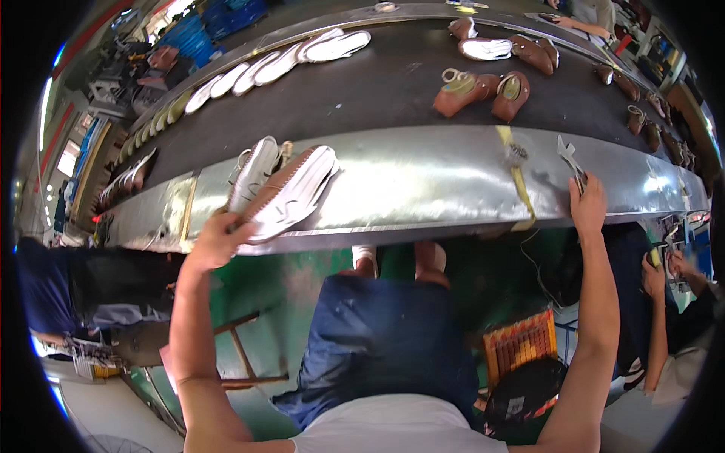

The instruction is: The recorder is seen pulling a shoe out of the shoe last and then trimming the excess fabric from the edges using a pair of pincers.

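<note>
The table [423, 177] showed a smooth metal border along its front, one that might let things slide toward the floor [302, 291]. At its left front lay a pair of shoes [291, 196]; whether lifted or resting was unclear. The left hand [217, 243] had its fingers closed around their near end, and an uneven hold could drop one. The right hand [589, 205] gripped a metal tool [572, 160], well apart; swung carelessly, its tip could scratch the leather.
</note>
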Motion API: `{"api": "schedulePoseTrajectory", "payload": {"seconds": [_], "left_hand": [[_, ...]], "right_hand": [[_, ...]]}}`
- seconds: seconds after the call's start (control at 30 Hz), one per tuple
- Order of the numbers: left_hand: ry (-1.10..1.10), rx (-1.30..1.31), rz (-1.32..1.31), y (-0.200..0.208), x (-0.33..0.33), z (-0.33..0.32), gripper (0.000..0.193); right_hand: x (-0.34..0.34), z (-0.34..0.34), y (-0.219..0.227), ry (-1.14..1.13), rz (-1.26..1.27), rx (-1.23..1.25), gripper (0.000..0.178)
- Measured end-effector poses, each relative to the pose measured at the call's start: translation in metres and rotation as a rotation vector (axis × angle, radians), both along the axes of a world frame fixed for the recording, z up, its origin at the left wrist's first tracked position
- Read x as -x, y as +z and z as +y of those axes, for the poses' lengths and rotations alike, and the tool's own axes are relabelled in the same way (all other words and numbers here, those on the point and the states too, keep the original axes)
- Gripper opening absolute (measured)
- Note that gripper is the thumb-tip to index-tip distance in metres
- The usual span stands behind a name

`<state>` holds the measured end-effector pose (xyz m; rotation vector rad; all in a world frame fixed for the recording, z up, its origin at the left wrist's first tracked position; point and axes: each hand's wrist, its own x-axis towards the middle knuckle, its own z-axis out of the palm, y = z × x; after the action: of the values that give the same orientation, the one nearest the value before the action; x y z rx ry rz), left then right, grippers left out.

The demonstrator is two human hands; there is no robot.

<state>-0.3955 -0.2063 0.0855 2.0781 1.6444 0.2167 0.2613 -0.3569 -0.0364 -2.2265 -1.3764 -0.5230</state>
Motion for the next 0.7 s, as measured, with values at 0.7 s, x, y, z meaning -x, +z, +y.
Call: {"api": "schedulePoseTrajectory", "payload": {"seconds": [0.7], "left_hand": [[-0.153, 0.234, -1.120, -0.143, -0.108, -0.146, 0.063]], "right_hand": [[0.314, -0.174, -0.009, 0.649, 1.314, 0.497, 0.027]]}}
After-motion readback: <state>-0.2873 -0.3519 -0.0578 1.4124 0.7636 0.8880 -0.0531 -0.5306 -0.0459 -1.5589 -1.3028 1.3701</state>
